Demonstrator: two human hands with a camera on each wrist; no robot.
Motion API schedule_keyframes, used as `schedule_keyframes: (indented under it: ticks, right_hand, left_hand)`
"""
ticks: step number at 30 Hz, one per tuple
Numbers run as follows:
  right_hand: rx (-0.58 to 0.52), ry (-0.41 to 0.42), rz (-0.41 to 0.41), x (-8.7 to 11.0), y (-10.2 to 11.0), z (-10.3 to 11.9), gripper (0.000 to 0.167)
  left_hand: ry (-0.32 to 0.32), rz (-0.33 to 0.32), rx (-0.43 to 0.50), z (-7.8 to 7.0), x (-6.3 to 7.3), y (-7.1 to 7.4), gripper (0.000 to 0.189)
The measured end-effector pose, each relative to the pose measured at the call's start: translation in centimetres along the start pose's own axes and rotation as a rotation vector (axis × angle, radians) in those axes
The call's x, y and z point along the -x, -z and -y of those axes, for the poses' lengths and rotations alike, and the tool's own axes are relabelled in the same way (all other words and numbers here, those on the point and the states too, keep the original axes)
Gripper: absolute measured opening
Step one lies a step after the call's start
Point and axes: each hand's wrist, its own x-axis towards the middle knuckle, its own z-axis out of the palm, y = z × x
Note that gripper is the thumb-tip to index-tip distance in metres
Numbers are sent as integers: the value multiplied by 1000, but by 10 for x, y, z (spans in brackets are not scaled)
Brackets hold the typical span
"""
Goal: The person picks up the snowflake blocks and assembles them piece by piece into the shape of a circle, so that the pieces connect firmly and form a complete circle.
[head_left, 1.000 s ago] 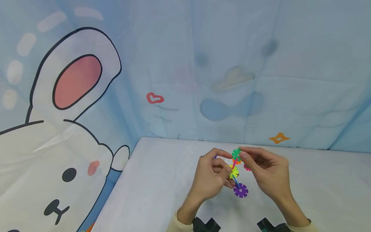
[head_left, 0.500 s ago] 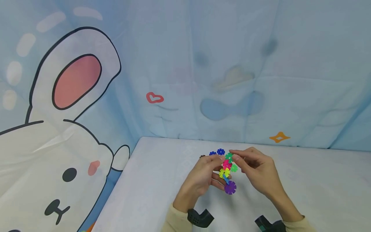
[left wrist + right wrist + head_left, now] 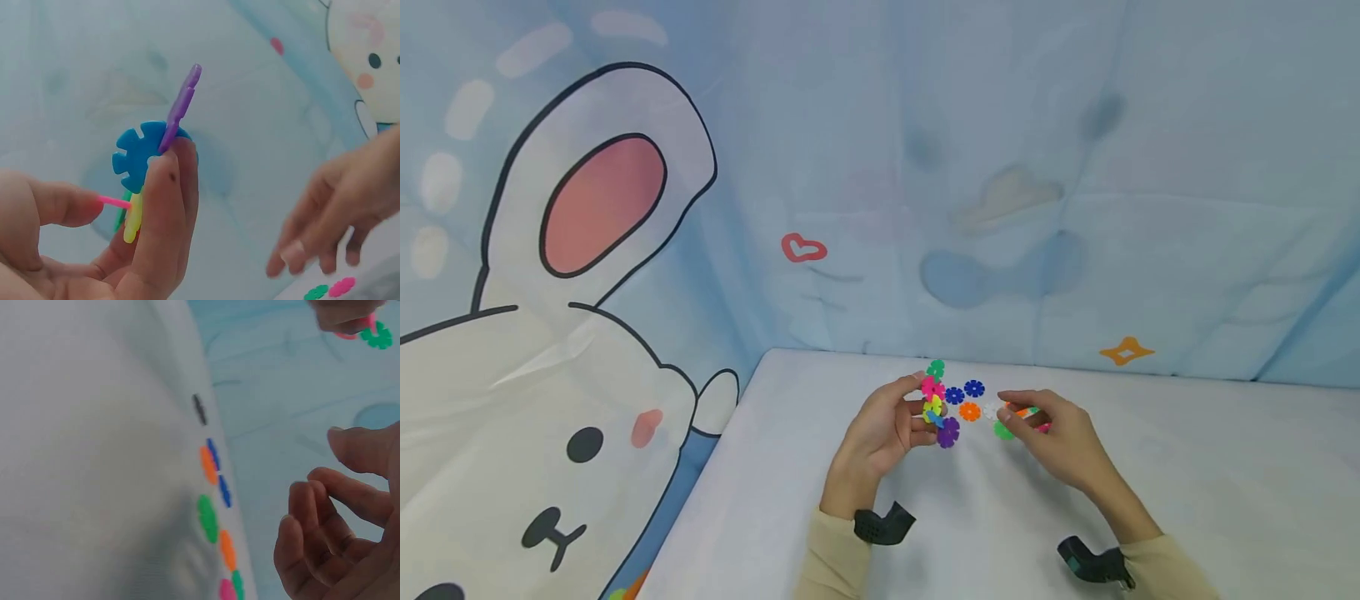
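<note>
My left hand (image 3: pixel 880 429) pinches a joined chain of notched plastic snowflake discs, raised above the table. Green, pink, yellow, blue and purple discs make up this chain (image 3: pixel 932 390). In the left wrist view, thumb and fingers grip it near the yellow disc (image 3: pixel 133 219), while the blue disc (image 3: pixel 137 156) and purple disc (image 3: pixel 181 109) stick up past the fingertips. My right hand (image 3: pixel 1060 437) is over the loose discs on the right, its fingers relaxed and apart. Nothing sits between thumb and fingers in the right wrist view. It partly covers a light green disc (image 3: pixel 1003 431).
Loose discs lie on the white table (image 3: pixel 760 500) between and beyond the hands, among them an orange disc (image 3: pixel 969 412) and a dark blue disc (image 3: pixel 973 388). A dark disc (image 3: pixel 199 409) shows in the right wrist view. A printed blue curtain (image 3: pixel 865 283) rises behind the table.
My right hand has let go of the green disc at the chain's top and moved off over the loose discs. My left hand has carried the chain to the left.
</note>
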Motion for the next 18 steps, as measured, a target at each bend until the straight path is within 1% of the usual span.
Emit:
schedule_keyframes:
  ticks: [3, 6, 10, 13, 15, 16, 18]
  right_hand:
    - [49, 27, 27, -7, -11, -8, 40]
    - [69, 72, 23, -15, -24, -10, 39]
    - [138, 162, 35, -31, -45, -3, 39]
    - [241, 264, 76, -42, -62, 8, 45]
    - [272, 315, 113, -48, -72, 14, 42]
    - [271, 316, 141, -49, -75, 18, 39]
    - [232, 271, 210, -50, -81, 21, 42]
  left_hand:
    - [-8, -11, 68, -4, -3, 9, 33]
    - [-20, -9, 113, -5, -4, 14, 37]
    - [-24, 33, 133, -5, -5, 16, 32]
    - [-24, 79, 124, -4, -4, 15, 27]
    - [-37, 102, 109, -4, -3, 12, 23]
    - [-44, 108, 101, -4, -3, 11, 21]
    - [-62, 113, 81, -4, -2, 8, 16]
